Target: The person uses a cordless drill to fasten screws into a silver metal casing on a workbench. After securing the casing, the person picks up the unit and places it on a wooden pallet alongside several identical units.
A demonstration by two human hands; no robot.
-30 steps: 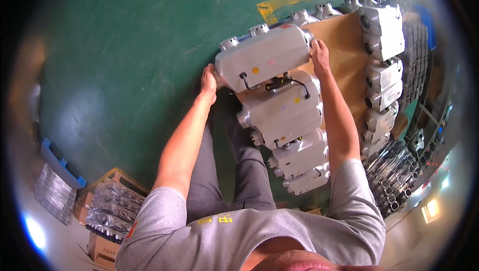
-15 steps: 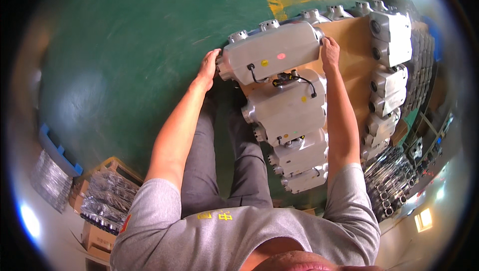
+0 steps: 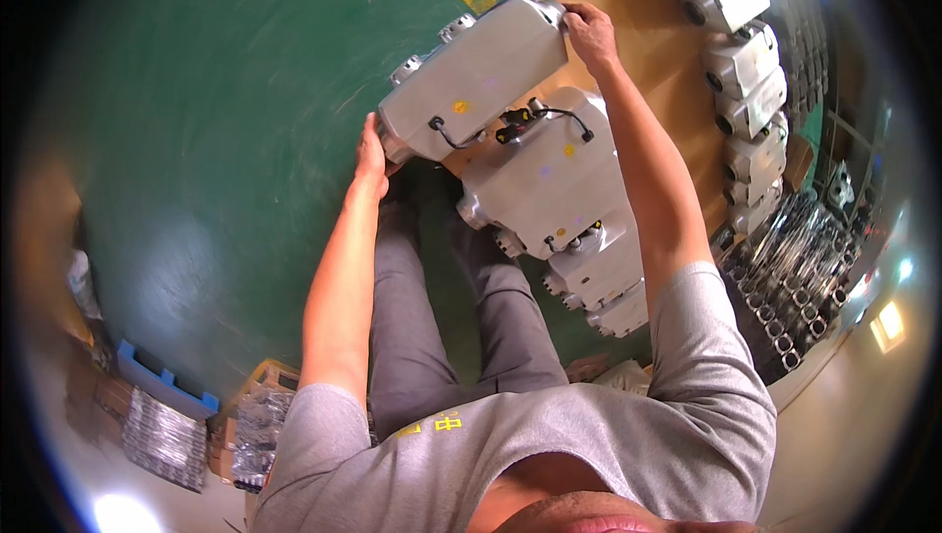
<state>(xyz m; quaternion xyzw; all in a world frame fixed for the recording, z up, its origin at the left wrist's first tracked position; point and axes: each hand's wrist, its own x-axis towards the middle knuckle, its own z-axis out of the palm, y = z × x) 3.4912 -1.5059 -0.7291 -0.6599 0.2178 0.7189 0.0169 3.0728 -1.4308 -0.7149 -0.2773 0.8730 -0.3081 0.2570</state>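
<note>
Between my hands is a long silver metal unit (image 3: pixel 491 67) with rounded edges, round ports along its far side and at both ends, a yellow dot and a short black cable. My left hand (image 3: pixel 370 162) presses along its left end, fingers partly hidden behind the end port. At the other end, my right hand (image 3: pixel 593 34) has its fingers curled over the port. The unit lies tilted, its right end farther away. Just nearer sits a similar silver unit (image 3: pixel 545 165) with a looped black cable and connector; neither hand touches it.
More silver units (image 3: pixel 599 263) line the near side of a brown board (image 3: pixel 648 13), and another row (image 3: pixel 751 91) stands along its right. Dark metal parts (image 3: pixel 785 288) are stacked at the right. A blue pallet (image 3: pixel 162 381) and wrapped goods (image 3: pixel 165 440) lie lower left on the green floor (image 3: pixel 226 121).
My view has turned and shifted, so the scene sits differently in it. Both hands stay at the ends of the same unit, which appears farther left and more tilted.
</note>
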